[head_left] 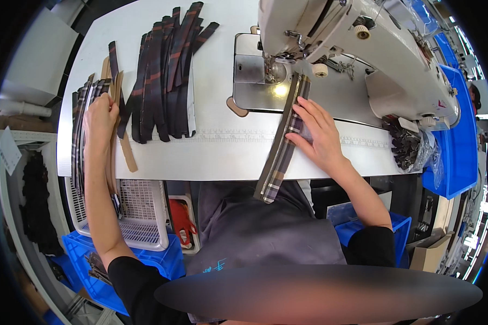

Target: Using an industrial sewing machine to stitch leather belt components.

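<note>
My right hand (319, 135) holds a zipper (274, 162) with a plaid fabric strip along its side, thumb and fingers pressed on the plaid. Its upper end lies on the sewing machine's metal plate (249, 95); the lower end reaches past the table's front edge. At the far left, my left hand (100, 116) is closed, its fingertips pinching a tan strip (128, 154) beside a stack of plaid strips (80, 124). What else those fingers touch is hidden. A pile of dark strips with reddish bars (165, 76) lies to the right of that hand.
The white sewing machine (401, 59) stands over the table's right side. A ruler scale (233, 135) runs across the white tabletop (217, 162). Bundled dark pieces (404, 143) sit by a blue bin (461, 151). Below the left edge are a white basket (143, 211) and blue crate (165, 260).
</note>
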Tool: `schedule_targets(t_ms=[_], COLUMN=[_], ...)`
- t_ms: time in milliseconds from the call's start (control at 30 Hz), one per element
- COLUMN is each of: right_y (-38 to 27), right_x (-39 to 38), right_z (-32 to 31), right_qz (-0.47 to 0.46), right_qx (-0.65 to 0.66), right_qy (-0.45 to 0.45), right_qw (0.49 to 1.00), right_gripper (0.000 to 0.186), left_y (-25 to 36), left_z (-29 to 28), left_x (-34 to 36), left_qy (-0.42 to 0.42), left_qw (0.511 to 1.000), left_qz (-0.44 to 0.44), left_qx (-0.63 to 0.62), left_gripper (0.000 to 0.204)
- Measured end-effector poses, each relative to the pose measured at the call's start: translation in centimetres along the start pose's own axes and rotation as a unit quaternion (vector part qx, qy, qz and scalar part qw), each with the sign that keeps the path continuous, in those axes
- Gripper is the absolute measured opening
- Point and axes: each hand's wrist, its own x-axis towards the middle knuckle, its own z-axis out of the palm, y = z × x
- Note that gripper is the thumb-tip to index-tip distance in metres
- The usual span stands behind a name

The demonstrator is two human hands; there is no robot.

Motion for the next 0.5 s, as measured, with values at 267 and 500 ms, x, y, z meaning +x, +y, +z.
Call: schedule_targets(t_ms=[267, 500], right_y=[3.7, 5.0], right_x=[0.6, 1.3], right_z=[-1.6, -1.5], right_qz=[-0.018, -0.174], right_qx=[0.150, 0.080], right_qy=[-0.039, -0.107], right_qw=[0.988, 0.976], right_gripper=[0.044, 0.048], left_y=[8.2, 19.7], left_z=[-4.3, 0.6], left_x=[-4.8, -10.8], left_qy=[0.165, 0.104], left_qw=[0.984, 0.932], left_qz=[0.049, 0.333], left_qx=[-0.048, -0.094], left_gripper=[0.009, 0.028])
